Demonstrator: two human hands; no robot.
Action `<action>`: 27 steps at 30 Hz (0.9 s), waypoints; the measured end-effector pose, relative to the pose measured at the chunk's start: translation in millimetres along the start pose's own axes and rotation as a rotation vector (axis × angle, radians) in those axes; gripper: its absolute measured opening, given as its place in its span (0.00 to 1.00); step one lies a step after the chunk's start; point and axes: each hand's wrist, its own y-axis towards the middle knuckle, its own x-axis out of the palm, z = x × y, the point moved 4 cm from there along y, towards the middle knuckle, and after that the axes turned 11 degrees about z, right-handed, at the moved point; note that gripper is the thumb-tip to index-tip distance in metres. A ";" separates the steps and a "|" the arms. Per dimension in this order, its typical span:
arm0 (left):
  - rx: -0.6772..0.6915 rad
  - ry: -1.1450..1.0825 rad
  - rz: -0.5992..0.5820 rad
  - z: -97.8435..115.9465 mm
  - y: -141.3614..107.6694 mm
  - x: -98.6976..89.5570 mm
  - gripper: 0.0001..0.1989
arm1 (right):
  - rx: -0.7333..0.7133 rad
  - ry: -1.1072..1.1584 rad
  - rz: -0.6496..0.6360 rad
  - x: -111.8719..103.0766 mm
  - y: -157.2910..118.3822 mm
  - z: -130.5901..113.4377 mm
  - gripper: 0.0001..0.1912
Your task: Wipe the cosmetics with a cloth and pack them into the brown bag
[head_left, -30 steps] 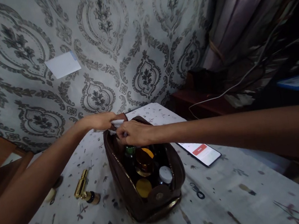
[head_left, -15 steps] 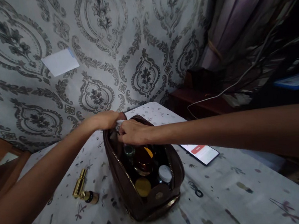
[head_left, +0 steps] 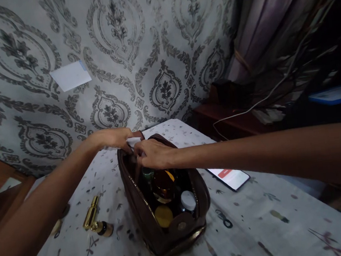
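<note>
A brown zippered toiletry bag (head_left: 142, 230) stands unzipped on the cloth-covered table. Its far rim is held by my left hand (head_left: 118, 139), whose fingers curl over the edge. My right hand (head_left: 154, 153) reaches into the far end, fingers closed in a pinch; what they hold is hidden. Between the two hands shows a small white piece (head_left: 134, 141), perhaps a tag or tissue. Inside the bag sit an amber jar (head_left: 163, 186), a yellow round lid (head_left: 163, 216), a white-capped bottle (head_left: 187, 200) and a greenish container (head_left: 148, 174) partly under my right hand.
Left of the bag lie a gold tube (head_left: 90, 213) and a small bottle with a black collar (head_left: 104, 229). A lit phone (head_left: 233, 178) rests to the right, under my right forearm. A white cable (head_left: 257, 103) hangs behind. White paper (head_left: 70, 76) is on the patterned wall.
My left hand has shifted slightly left and more of the white piece shows. My right hand stays in the bag's far end. The view has tilted a little.
</note>
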 end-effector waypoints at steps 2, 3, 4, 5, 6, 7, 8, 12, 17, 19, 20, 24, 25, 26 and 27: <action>-0.022 0.016 0.031 -1.4 2.1 -0.1 0.07 | 0.023 -0.006 0.010 -0.5 -0.8 1.4 0.15; -0.035 0.026 0.046 -2.2 3.0 -0.1 0.07 | 0.030 -0.006 0.015 -0.6 -1.2 1.7 0.15; -0.044 0.035 0.060 -3.1 3.9 0.2 0.07 | 0.034 -0.005 0.017 -0.5 -1.4 1.8 0.16; -0.049 0.042 0.073 -3.9 4.9 0.7 0.07 | 0.035 -0.005 0.017 -0.3 -1.6 1.8 0.15; -0.048 0.045 0.087 -4.8 5.9 1.3 0.07 | 0.034 -0.004 0.016 0.3 -1.6 1.6 0.14; -0.041 0.042 0.100 -5.7 7.0 2.2 0.06 | 0.032 -0.004 0.013 1.0 -1.5 1.5 0.14; -0.031 0.033 0.113 -6.9 7.9 3.2 0.06 | 0.031 -0.003 0.011 1.8 -1.4 1.5 0.13; 0.009 -0.071 0.122 -13.6 7.9 7.8 0.05 | 0.031 0.009 0.014 4.5 0.0 2.4 0.14; 0.034 -0.247 0.195 -17.8 -0.2 5.8 0.08 | 0.039 0.020 0.022 5.0 0.1 3.2 0.12; 0.021 -0.299 0.276 -17.5 -4.2 3.2 0.08 | 0.038 0.025 0.028 5.0 -0.7 3.2 0.13; 0.009 -0.320 0.317 -17.2 -6.3 2.3 0.08 | 0.037 0.028 0.031 5.1 -1.2 3.3 0.13; -0.068 -0.383 0.479 -17.5 -16.0 1.7 0.07 | 0.029 0.052 0.049 6.0 -1.5 3.3 0.14; -0.094 -0.398 0.528 -19.1 -19.1 1.4 0.07 | 0.026 0.062 0.055 5.7 -0.9 3.0 0.14; -0.121 -0.415 0.584 -21.6 -22.8 0.7 0.08 | 0.024 0.072 0.063 5.0 0.0 2.8 0.13; -0.149 -0.434 0.646 -25.0 -26.9 -0.5 0.08 | 0.023 0.083 0.073 3.9 1.1 2.7 0.13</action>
